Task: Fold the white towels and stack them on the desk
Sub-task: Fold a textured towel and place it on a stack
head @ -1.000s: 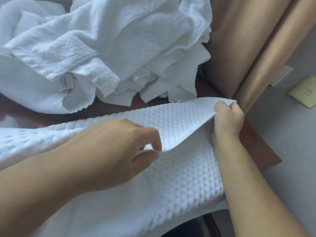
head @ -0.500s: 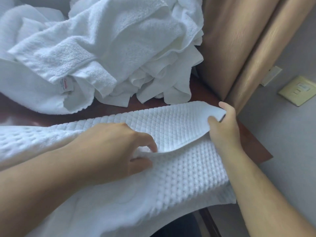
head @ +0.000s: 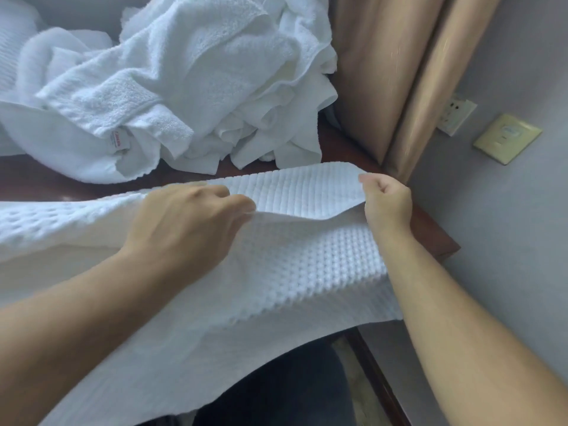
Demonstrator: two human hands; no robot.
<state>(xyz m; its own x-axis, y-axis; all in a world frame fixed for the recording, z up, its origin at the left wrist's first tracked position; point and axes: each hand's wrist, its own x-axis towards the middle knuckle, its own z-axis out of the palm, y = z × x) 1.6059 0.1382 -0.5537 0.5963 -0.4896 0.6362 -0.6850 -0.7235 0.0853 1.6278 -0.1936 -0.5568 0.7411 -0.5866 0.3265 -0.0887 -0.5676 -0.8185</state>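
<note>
The white waffle-textured towel lies across the near edge of the dark reddish wooden desk. The left hand and right hand each pinch its lifted far edge. A heap of white terry towels sits far left.

waffle towel half-folded on desk — towel heap behind.

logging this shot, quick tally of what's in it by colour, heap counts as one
white: 2, the waffle towel held by both hands, and the towel heap
brown: 1, the desk
tan: 1, the curtain
beige: 1, the wall plate
total: 5
</note>
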